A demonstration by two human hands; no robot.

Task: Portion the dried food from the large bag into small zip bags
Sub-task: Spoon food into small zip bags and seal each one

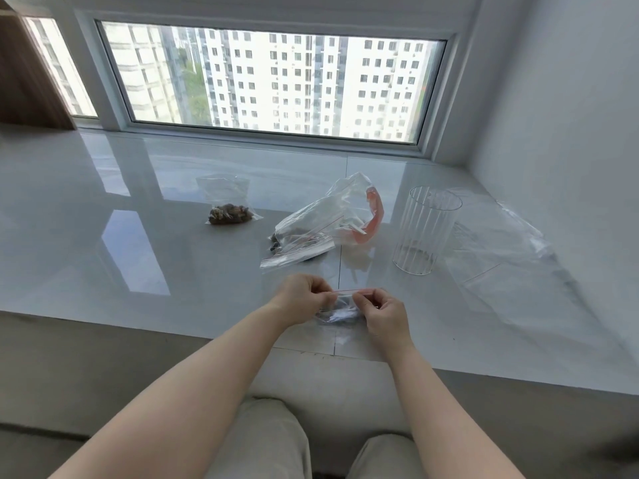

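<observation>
My left hand (304,293) and my right hand (378,311) both pinch the red-lined top edge of a small zip bag (340,311), held just above the white sill (173,209) near its front edge. The bag hangs between my hands with a little dark content low in it. Beyond it lies the large clear bag (311,229) with dark dried food at its lower left and an orange strip at its right side. A small zip bag with brown dried food (230,210) stands farther left.
A clear ribbed glass cup (423,229) stands right of the large bag. Several flat empty clear bags (501,243) lie at the right by the white wall. A wide window runs along the back. My knees show below the sill's edge.
</observation>
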